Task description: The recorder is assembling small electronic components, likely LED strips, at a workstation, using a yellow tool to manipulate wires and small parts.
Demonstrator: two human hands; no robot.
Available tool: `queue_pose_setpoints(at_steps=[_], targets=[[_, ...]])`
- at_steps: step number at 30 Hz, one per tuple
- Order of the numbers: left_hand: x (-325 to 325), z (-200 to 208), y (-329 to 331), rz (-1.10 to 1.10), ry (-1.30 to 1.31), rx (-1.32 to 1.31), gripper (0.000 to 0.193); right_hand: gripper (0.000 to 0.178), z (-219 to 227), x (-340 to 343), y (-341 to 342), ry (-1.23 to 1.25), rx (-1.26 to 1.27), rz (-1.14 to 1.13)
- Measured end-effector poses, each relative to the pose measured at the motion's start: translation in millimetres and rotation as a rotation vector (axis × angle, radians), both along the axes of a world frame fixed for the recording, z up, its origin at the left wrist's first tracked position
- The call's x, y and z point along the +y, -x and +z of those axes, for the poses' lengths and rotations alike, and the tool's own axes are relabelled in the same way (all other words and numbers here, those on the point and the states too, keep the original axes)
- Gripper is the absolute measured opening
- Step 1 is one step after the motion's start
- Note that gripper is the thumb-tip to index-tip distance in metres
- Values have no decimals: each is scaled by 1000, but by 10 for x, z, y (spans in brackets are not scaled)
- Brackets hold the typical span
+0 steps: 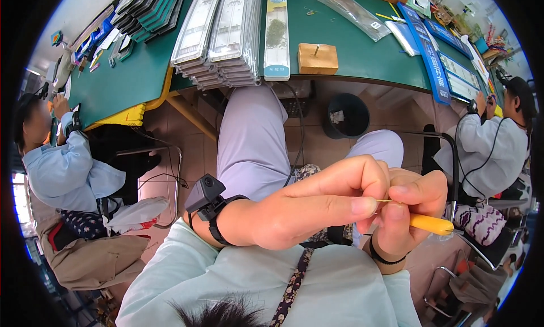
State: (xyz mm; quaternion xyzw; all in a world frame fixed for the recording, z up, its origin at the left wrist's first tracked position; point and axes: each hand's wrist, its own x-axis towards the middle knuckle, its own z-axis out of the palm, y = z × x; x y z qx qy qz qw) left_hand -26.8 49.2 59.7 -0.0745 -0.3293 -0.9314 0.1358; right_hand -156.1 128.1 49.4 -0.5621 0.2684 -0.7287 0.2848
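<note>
My two hands meet above my lap, right of centre. My left hand (317, 205) is closed, its thumb and forefinger pinching one end of a thin golden strand (383, 200); whether it is wire or thread I cannot make out. My right hand (416, 194) is closed too, with thumb and fingertip at the strand's other end. A tool with a smooth yellow handle (432, 224) lies in the right hand, its butt sticking out to the right below the fingers. The tool's working end is hidden by the fingers.
Ahead is a green table (238, 80) bearing stacked clear plastic cases (235, 38), a long narrow package (276, 38) and a wooden block with a peg (317, 59). A dark bin (347, 123) stands beneath. People sit at left (73, 162) and right (493, 145).
</note>
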Motion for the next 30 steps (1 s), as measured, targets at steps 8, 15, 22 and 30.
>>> queue_pose_setpoints(at_steps=[8, 15, 22, 30], targets=[[4, -8, 0, 0, 6, 1, 13, 28, -20, -17, 13, 38, -1, 34], [-7, -19, -1, 7, -11, -14, 14, 28, -8, -11, 7, 17, -11, 38], [-101, -215, -19, 100, -38, -33, 15, 24, -174, 27, 60, -259, 112, -136], [-354, -379, -254, 332, -92, -86, 13, 12, -973, -375, 718, -819, 408, -505]])
